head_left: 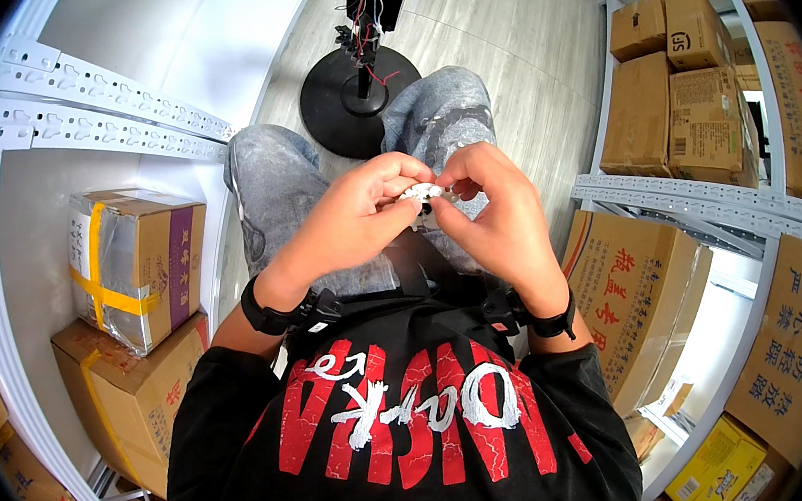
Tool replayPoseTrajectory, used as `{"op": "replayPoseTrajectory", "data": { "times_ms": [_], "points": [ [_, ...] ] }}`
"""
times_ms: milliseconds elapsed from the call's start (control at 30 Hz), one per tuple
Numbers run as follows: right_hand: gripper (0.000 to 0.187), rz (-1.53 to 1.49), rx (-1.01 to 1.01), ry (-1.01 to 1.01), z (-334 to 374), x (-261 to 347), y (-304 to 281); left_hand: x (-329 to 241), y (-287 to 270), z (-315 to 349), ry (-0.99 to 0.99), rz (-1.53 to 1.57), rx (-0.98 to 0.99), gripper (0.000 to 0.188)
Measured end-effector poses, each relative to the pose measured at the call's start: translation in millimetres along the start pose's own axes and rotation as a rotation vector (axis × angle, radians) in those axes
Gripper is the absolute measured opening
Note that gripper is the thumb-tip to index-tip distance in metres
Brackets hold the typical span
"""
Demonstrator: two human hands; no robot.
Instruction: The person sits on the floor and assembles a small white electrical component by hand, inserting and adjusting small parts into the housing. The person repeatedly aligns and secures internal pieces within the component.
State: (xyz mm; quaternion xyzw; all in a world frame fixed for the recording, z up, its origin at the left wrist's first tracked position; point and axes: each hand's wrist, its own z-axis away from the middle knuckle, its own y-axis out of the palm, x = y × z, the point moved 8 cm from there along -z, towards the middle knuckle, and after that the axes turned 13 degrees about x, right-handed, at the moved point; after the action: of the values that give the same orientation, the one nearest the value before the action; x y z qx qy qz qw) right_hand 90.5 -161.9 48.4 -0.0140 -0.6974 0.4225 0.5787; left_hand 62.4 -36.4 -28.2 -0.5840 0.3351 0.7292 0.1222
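Observation:
My left hand (364, 205) and my right hand (499, 216) meet in front of my body, over my lap. Between their fingertips is a small white piece (420, 192) with a dark bit just below it; its exact kind is too small to tell. The left thumb and fingers pinch it from one side. On the other side, my right thumb and index finger close in at its edge, and the fingers partly cover it. Each wrist wears a black band, the left one (271, 313) and the right one (554, 316).
Ahead of my knees stands a black post on a round base (346, 100), with loose red and white wires. White metal shelving holds cardboard boxes on the left (134, 263) and right (633, 302). A yellow box (716, 471) sits low at the right.

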Motion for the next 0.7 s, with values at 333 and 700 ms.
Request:
{"op": "replayPoseTrajectory", "data": {
  "times_ms": [333,700],
  "points": [
    [0.019,-0.023,-0.004,0.021,1.8,-2.6,-2.3,-9.0,2.8,0.2,0.069,-0.014,0.018,0.023],
    [0.015,-0.013,-0.020,-0.127,2.2,7.7,-4.9,-7.2,2.8,-0.9,0.052,0.004,0.019,0.024]
  ]
}}
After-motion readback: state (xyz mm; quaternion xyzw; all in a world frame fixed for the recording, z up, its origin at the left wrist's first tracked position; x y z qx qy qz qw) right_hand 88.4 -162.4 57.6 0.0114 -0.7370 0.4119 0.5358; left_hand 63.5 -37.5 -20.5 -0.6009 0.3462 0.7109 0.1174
